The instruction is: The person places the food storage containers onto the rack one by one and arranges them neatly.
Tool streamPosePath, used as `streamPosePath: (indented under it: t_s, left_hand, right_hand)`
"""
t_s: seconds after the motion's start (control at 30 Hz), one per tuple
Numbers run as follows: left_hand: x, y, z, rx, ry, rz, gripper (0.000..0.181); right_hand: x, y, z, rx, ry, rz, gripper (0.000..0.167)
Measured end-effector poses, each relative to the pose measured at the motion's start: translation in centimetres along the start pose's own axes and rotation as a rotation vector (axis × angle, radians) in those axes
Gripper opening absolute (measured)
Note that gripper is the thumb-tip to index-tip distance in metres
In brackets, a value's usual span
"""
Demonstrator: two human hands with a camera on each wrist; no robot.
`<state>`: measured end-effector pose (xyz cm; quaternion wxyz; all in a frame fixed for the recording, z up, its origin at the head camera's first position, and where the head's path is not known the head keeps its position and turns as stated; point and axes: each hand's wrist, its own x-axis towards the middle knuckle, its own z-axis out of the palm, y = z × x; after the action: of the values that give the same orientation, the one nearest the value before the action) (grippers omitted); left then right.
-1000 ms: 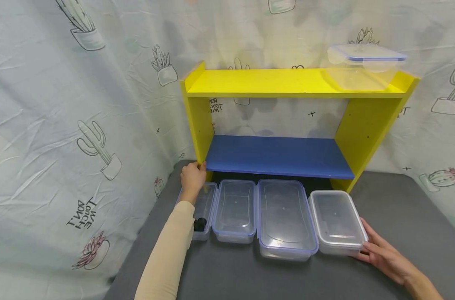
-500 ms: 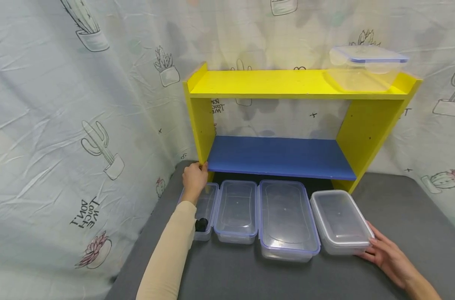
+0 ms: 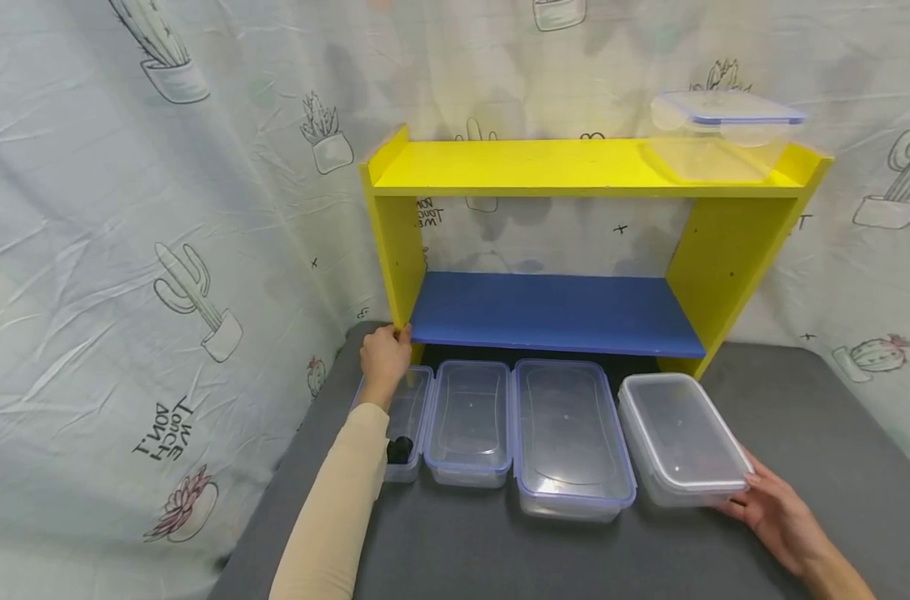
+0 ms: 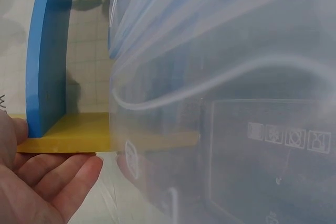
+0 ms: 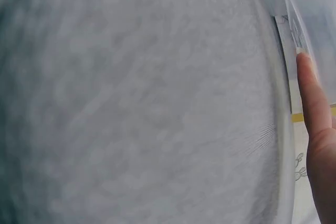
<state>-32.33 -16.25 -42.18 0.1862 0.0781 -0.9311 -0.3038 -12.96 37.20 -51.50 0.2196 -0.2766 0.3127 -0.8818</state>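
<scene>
My left hand (image 3: 385, 358) grips the front edge of the shelf unit's yellow left side panel (image 3: 404, 279), close to the blue lower shelf (image 3: 560, 312). Thumb and fingers lie on opposite faces of that panel in the left wrist view. At the right, my right hand (image 3: 779, 512) holds a clear plastic food container (image 3: 680, 433) with a whitish lid rim by its near right corner. Its thumb is at the rim, and other fingers are partly hidden behind or under the box. An index finger (image 5: 313, 95) lies along clear plastic in the right wrist view.
Three blue-rimmed containers stand in a row: a narrow one (image 3: 412, 400) with dark round things inside, a medium one (image 3: 470, 417), and a large one (image 3: 571, 425). Another lidded container (image 3: 725, 137) sits on the yellow top shelf (image 3: 530, 162). Everything rests on a grey table (image 3: 500, 550).
The whitish-rimmed container has swung its near end to the right, away from the large container, and appears slightly higher. My right hand has moved with it. My left hand stays on the panel.
</scene>
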Motion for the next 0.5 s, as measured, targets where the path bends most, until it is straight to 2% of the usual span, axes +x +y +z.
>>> streamPosePath:
  t_s: [0.1,0.3,0.37,0.5]
  left_hand:
    - [0.0,0.0,0.0,0.01,-0.005,-0.009,0.04]
    - [0.1,-0.1,0.0,0.006,-0.004,-0.015,0.041]
    - [0.1,-0.1,0.1,0.005,-0.006,-0.012,0.041]
    - [0.0,0.0,0.0,-0.007,-0.009,-0.015,0.04]
  right_hand:
    - [0.2,0.0,0.2,-0.026,-0.023,-0.053,0.067]
    - [0.7,-0.5,0.7,0.047,-0.089,-0.105,0.069]
    - [0.8,-0.7,0.9,0.059,-0.089,-0.109,0.069]
    - [1.0,-1.1,1.4,0.009,-0.046,-0.104,0.069]
